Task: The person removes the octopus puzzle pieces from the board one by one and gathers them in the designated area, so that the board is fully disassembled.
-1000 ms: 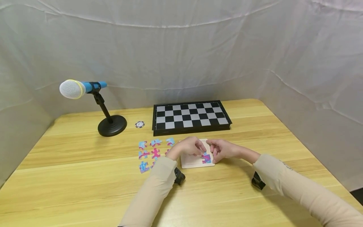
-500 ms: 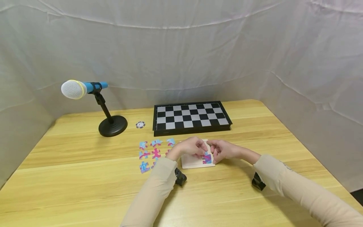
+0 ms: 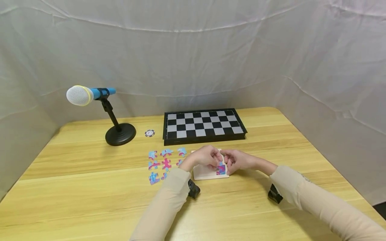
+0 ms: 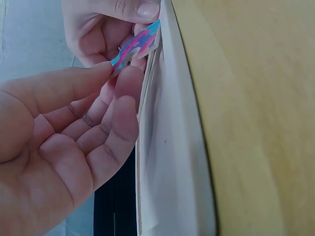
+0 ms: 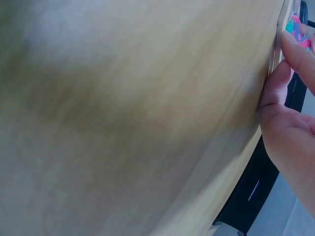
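Between my left thumb and fingers I pinch a blue, pink and purple jigsaw piece [image 4: 142, 43]; the left wrist view shows it tilted, its far edge down at the tray rim. My left hand [image 3: 206, 156] reaches over the pale puzzle tray [image 3: 202, 173], with the piece at the tray's near right corner. At the tray's right edge, my right hand [image 3: 240, 160] holds the side with bent fingers, its thumb close to the piece. Loose jigsaw pieces [image 3: 166, 163] lie in rows left of the tray, some hidden by my left arm.
Behind the tray lies a black-and-white chessboard [image 3: 205, 124]. A blue microphone [image 3: 79, 95] on a black stand [image 3: 120, 134] stands at the back left, with a poker chip [image 3: 149, 133] beside it. Grey cloth [image 3: 181, 60] surrounds the wooden table [image 3: 90, 201].
The left fingers have shifted slightly around the piece, which sits at the same corner of the tray. My right hand keeps its place, and the head view has tilted a little.
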{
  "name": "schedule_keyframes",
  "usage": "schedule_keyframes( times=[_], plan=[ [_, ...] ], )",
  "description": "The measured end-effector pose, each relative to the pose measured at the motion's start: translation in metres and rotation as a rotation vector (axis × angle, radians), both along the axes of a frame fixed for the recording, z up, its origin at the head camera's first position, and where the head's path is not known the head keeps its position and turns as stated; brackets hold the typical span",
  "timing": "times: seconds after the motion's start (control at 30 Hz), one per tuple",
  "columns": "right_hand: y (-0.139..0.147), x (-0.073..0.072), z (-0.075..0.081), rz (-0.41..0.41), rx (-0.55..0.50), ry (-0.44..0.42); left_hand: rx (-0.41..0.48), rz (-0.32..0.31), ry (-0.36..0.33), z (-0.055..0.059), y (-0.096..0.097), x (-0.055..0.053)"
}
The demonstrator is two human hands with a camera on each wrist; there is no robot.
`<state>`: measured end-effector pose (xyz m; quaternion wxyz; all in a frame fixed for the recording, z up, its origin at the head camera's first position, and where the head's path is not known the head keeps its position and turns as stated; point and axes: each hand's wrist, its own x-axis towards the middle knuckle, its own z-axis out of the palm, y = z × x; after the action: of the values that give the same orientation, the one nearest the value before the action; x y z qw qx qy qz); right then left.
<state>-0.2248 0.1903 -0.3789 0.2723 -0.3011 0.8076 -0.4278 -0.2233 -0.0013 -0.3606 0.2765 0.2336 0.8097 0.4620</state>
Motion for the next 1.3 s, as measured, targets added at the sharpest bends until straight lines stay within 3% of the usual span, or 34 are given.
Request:
schedule_keyframes(
  times=[0.83, 1.2, 1.3],
  plan=[
    [-0.002, -0.003, 0.001, -0.023, 0.022, -0.011, 0.032, 0.07, 0.019, 0.005, -0.03, 0.0],
    [-0.002, -0.002, 0.001, -0.018, 0.027, -0.01, -0.03, 0.112, 0.103, 0.009, -0.057, 0.005],
    [-0.001, 0.0, 0.001, -0.018, 0.022, -0.016, -0.044, 0.121, 0.089, 0.008, -0.063, 0.007]
  ],
)
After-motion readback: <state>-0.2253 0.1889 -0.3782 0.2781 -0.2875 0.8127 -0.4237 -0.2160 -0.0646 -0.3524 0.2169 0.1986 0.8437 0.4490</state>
